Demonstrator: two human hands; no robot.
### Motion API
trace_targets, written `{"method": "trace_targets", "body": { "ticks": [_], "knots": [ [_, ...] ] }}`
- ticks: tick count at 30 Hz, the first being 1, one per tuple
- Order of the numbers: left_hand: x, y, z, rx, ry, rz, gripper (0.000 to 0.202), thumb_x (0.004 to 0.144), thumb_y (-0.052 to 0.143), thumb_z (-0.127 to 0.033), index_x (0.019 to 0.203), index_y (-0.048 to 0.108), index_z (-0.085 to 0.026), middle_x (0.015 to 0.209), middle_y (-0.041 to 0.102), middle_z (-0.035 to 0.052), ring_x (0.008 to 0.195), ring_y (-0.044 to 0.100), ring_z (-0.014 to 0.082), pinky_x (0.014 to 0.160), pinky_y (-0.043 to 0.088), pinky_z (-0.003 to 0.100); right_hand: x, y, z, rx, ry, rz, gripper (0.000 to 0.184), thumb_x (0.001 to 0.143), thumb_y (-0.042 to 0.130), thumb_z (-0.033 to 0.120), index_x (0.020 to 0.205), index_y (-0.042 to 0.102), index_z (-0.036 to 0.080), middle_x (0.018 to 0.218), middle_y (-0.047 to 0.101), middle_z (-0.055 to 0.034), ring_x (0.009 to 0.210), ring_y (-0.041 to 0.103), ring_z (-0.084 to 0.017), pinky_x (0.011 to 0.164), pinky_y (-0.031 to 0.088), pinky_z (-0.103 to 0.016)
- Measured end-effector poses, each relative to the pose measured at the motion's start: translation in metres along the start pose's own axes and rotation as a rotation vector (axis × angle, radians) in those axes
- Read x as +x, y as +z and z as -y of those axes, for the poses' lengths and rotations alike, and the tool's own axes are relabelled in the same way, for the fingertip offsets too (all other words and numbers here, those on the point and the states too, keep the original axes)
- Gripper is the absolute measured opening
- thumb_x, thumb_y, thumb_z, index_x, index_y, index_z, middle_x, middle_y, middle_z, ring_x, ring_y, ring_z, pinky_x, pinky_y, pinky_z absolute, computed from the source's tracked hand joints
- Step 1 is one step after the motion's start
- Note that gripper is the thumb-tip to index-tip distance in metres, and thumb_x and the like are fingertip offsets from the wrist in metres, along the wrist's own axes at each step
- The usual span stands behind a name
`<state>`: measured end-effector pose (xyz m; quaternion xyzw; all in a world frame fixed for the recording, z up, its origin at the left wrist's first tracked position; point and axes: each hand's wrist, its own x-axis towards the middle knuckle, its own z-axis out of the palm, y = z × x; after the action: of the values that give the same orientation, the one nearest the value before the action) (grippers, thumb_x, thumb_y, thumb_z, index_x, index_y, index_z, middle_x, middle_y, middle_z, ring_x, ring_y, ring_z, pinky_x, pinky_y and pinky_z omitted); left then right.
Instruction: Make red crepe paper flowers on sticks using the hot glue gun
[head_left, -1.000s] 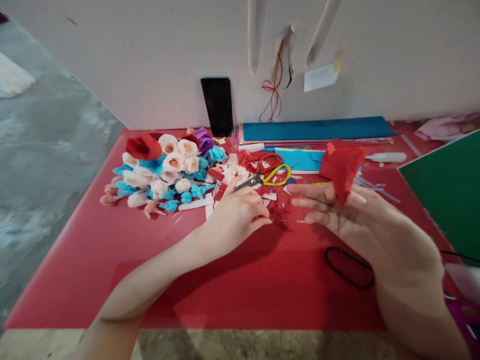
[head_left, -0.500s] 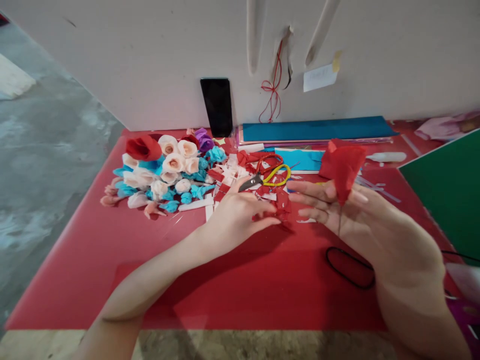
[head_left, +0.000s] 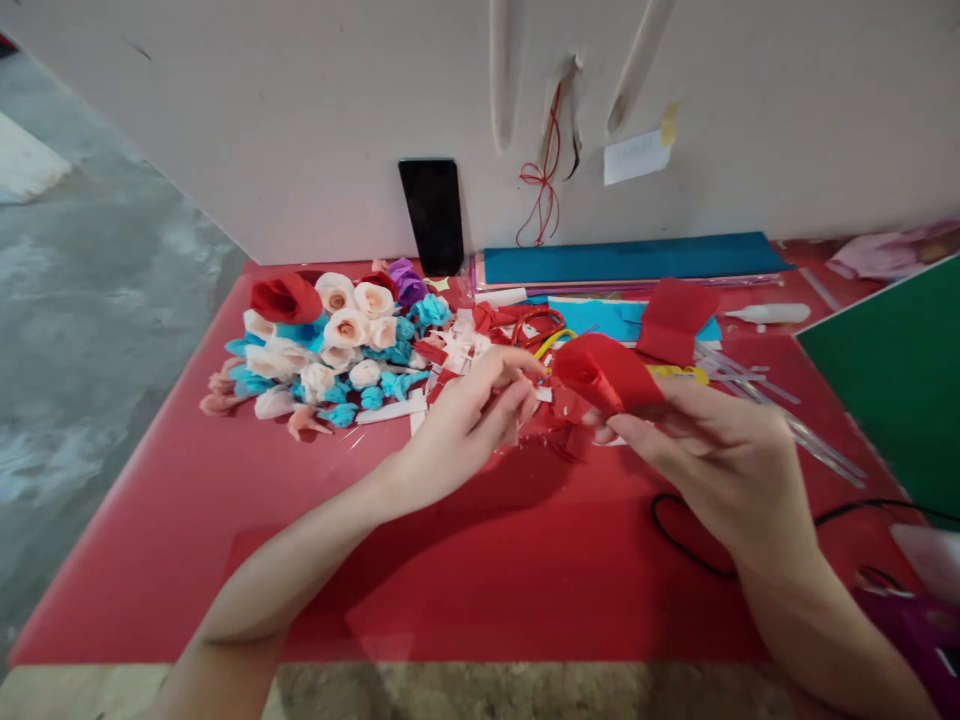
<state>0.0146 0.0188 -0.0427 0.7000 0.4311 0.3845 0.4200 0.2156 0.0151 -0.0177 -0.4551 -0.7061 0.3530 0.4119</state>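
The right hand [head_left: 727,455] grips the red paper flower [head_left: 619,370], now tipped over and shifted closer to the scissors [head_left: 553,343], just right of them. Its opening faces the left hand [head_left: 465,425], seemingly easing inspection or shaping; whether those curled fingers hold anything, I cannot tell. Finished-looking paper flowers [head_left: 349,328] lie left of the scissors.

Pale upright panel [head_left: 262,120], mottled grey floor [head_left: 90,300], red-covered table [head_left: 165,500]

Plain red paper flower [head_left: 607,375]
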Motion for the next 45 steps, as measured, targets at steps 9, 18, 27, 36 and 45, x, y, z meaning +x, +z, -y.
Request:
{"method": "trace_targets", "body": {
  "ticks": [9, 18, 27, 36, 45],
  "knots": [
    [-0.003, -0.002, -0.011, -0.106, 0.219, 0.022, 0.018, 0.079, 0.066, -0.016, 0.096, 0.068, -0.02, 0.116, 0.063, 0.007, 0.109, 0.058, 0.0202, 0.098, 0.046, 0.037, -0.002, 0.008, 0.001, 0.08, -0.046, 0.15, 0.01, 0.08, 0.066, 0.024, 0.09, 0.068, 0.024, 0.082, 0.069, 0.0018, 0.068, 0.063, -0.013, 0.064, 0.051, -0.023],
    [-0.008, 0.003, -0.012, -0.088, 0.242, -0.079, 0.012, 0.076, 0.07, -0.021, 0.087, 0.071, -0.024, 0.11, 0.068, 0.0032, 0.103, 0.058, 0.0204, 0.095, 0.045, 0.041, -0.004, 0.009, 0.004, 0.221, 0.0, 0.231, 0.013, 0.08, 0.064, 0.019, 0.09, 0.069, 0.026, 0.075, 0.066, 0.0034, 0.065, 0.06, -0.011, 0.058, 0.048, -0.021],
    [-0.011, 0.01, -0.009, -0.256, 0.143, -0.115, 0.009, 0.074, 0.073, -0.021, 0.082, 0.071, -0.025, 0.1, 0.067, 0.0025, 0.096, 0.06, 0.0183, 0.088, 0.051, 0.038, -0.007, 0.013, 0.002, 0.248, 0.012, 0.235, 0.009, 0.083, 0.062, 0.022, 0.088, 0.068, 0.025, 0.077, 0.066, 0.0024, 0.066, 0.062, -0.012, 0.06, 0.051, -0.022],
    [-0.01, 0.012, -0.008, -0.326, 0.118, -0.104, 0.01, 0.073, 0.073, -0.025, 0.081, 0.07, -0.021, 0.097, 0.066, 0.004, 0.093, 0.06, 0.0175, 0.088, 0.051, 0.035, -0.009, 0.013, 0.006, 0.166, -0.051, 0.251, 0.011, 0.085, 0.056, 0.018, 0.088, 0.064, 0.025, 0.079, 0.066, 0.0021, 0.068, 0.062, -0.012, 0.061, 0.051, -0.021],
    [-0.01, 0.012, -0.01, -0.33, 0.135, -0.092, 0.01, 0.073, 0.073, -0.015, 0.08, 0.07, -0.021, 0.099, 0.066, 0.0021, 0.095, 0.059, 0.0148, 0.092, 0.048, 0.032, -0.009, 0.013, 0.005, 0.123, -0.065, 0.258, 0.011, 0.086, 0.054, 0.017, 0.076, 0.059, 0.02, 0.07, 0.06, 0.0019, 0.062, 0.056, -0.01, 0.057, 0.046, -0.018]
  ]
}}
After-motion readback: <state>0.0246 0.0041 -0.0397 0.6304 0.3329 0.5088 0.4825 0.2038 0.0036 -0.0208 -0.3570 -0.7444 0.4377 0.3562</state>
